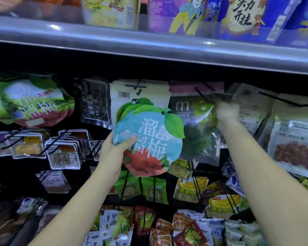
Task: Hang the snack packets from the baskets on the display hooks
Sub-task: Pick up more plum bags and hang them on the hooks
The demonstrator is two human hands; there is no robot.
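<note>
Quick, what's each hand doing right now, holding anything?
Left hand: holds the blue plum packets, thumb across the front.
Right hand: blurred up by a display hook; cannot tell.

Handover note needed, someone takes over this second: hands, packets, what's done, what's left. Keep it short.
Left hand: holds a small stack of blue-and-green leaf-topped packets near its lower left edge, thumb on the front, raised in front of the display.
Right hand: up at a black hook in the top row, by the purple-topped bags. It is motion-blurred, so its grip is unclear.
Done: cannot tell from this view. Similar green packets hang at top left.
Left: the stack in hand is not yet on a hook. The baskets are out of view, so remaining stock is unknown.
</note>
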